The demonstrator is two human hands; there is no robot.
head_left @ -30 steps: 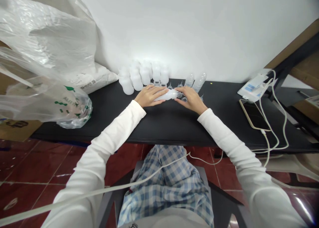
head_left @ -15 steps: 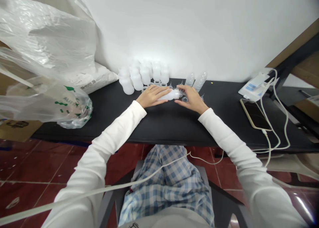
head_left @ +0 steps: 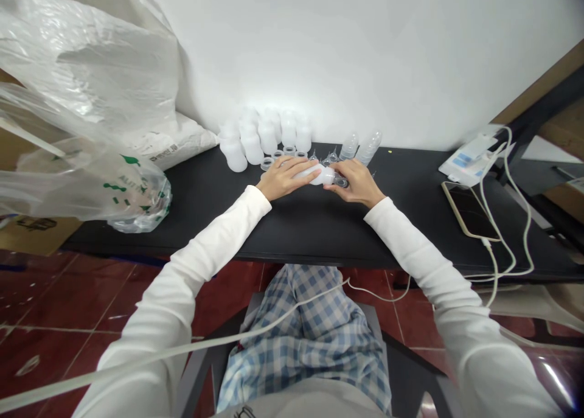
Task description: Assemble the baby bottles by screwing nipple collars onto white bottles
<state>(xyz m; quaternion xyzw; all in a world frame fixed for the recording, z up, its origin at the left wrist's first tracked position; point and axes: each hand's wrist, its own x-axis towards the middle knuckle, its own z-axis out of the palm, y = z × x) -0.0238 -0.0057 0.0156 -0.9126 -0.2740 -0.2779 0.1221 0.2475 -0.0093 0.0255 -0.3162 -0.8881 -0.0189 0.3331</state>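
Note:
A frosted white baby bottle [head_left: 323, 176] lies on its side just above the black table, neck to the right. My left hand [head_left: 281, 179] is wrapped over its body, hiding much of it. At the neck end, my right hand [head_left: 359, 184] pinches a clear bottle top [head_left: 340, 181] between thumb and fingers. Whether the top is screwed on I cannot tell. Behind my left hand sit several ring collars [head_left: 267, 162]. Clear pointed teats [head_left: 332, 157] stand behind the bottle, partly hidden by my right hand. Two clear ribbed domed covers [head_left: 350, 145] are upright beyond that hand.
Several frosted bottles [head_left: 250, 143] stand in rows against the wall. Plastic bags [head_left: 137, 190] bulge over the table's left end. On the right lie a phone [head_left: 469, 210], a white box [head_left: 468, 159] and loose cables. A white cord [head_left: 255, 331] crosses above my lap.
The bottle has tilted slightly, its neck end coming lower and rightward. My right fingers have closed in around the clear top. My left hand has shifted slightly right along the bottle.

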